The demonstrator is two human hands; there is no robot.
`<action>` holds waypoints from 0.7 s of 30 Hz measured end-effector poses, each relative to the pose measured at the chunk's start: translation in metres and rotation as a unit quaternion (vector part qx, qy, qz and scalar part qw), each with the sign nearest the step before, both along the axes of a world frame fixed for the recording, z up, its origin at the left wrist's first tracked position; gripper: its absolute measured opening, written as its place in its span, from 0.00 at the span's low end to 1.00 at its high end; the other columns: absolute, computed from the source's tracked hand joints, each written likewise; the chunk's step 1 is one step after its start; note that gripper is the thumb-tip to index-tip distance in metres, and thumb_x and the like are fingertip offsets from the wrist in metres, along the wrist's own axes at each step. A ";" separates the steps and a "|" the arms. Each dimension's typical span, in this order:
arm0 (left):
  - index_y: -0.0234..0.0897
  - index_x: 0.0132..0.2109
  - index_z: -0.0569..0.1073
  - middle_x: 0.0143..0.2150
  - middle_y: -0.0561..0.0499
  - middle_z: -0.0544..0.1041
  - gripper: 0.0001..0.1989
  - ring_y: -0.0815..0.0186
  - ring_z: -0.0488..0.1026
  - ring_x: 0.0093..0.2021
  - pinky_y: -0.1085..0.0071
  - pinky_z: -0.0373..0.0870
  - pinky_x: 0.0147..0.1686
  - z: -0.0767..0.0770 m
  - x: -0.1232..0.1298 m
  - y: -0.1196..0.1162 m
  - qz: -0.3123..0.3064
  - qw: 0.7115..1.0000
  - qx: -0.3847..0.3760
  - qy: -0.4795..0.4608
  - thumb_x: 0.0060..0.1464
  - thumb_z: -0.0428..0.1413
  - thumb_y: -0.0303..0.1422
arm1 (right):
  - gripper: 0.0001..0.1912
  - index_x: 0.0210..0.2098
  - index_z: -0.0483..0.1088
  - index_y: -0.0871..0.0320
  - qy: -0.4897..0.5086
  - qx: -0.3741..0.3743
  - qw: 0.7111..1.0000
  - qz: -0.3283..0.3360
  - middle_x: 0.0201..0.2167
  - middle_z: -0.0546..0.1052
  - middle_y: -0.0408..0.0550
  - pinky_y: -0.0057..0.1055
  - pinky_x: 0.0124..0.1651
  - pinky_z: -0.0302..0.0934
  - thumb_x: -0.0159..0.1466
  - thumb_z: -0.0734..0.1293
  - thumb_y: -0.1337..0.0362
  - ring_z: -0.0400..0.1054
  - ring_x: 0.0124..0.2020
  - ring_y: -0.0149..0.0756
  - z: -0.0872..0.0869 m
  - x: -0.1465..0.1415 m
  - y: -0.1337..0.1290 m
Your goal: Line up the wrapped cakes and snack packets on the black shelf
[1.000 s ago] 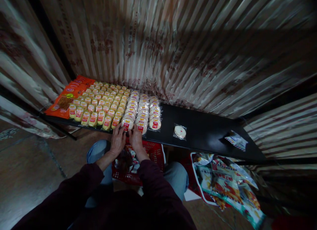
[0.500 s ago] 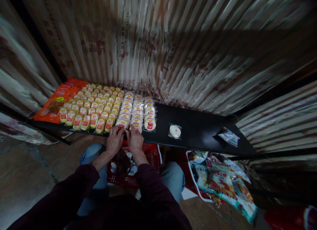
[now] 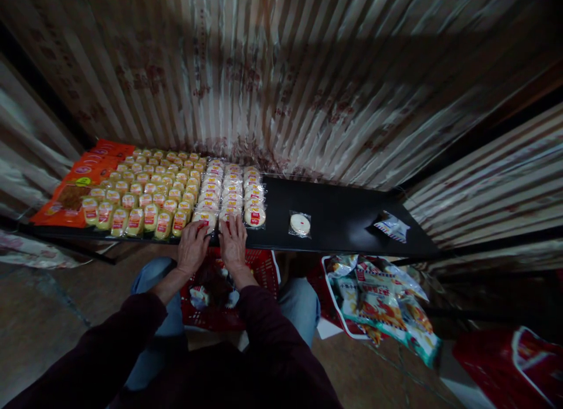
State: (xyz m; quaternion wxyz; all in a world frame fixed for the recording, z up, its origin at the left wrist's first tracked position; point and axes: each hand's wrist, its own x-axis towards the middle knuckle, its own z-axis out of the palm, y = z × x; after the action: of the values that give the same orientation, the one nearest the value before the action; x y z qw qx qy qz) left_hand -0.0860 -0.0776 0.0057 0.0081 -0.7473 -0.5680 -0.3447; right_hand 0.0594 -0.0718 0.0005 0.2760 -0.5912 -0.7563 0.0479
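Head view: black shelf (image 3: 343,221) carrying rows of wrapped round cakes (image 3: 231,189) beside yellow snack packs (image 3: 145,192); left hand (image 3: 191,247) and right hand (image 3: 233,244) lie side by side at the front edge, fingers flat and spread on the nearest cakes, gripping nothing. Risk, as judged: front-row packets sit at the lip, so a nudge could tip them into the red basket (image 3: 264,268) below.
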 end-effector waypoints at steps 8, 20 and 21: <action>0.38 0.47 0.73 0.52 0.40 0.69 0.12 0.52 0.63 0.56 0.51 0.63 0.55 -0.004 0.003 0.002 0.009 1.000 0.005 0.012 0.56 0.51 0.30 | 0.26 0.62 0.57 0.56 -0.007 0.011 1.000 0.024 0.67 0.54 0.51 0.47 0.67 0.40 0.65 0.59 0.69 0.32 0.70 0.41 -0.003 0.007 0.005; 0.40 0.45 0.74 0.52 0.41 0.70 0.11 0.53 0.64 0.55 0.51 0.64 0.55 -0.007 0.008 0.007 0.017 1.000 0.011 -0.003 0.56 0.51 0.30 | 0.25 0.61 0.59 0.56 -0.001 0.019 0.999 0.043 0.67 0.54 0.50 0.46 0.67 0.42 0.65 0.59 0.70 0.34 0.70 0.40 -0.003 0.011 0.015; 0.40 0.45 0.74 0.52 0.41 0.70 0.11 0.53 0.64 0.55 0.51 0.64 0.55 -0.007 0.008 0.007 0.016 1.000 0.009 -0.011 0.56 0.51 0.31 | 0.25 0.61 0.59 0.56 -0.001 0.019 0.999 0.046 0.67 0.54 0.50 0.45 0.67 0.42 0.65 0.59 0.69 0.34 0.70 0.40 -0.002 0.011 0.015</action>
State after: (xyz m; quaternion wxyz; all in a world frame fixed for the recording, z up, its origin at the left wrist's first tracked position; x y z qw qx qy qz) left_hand -0.0782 -0.0702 -0.0013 0.0146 -0.7344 -0.5765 -0.3579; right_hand 0.0708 -0.0564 -0.0014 0.2835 -0.5510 -0.7836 0.0455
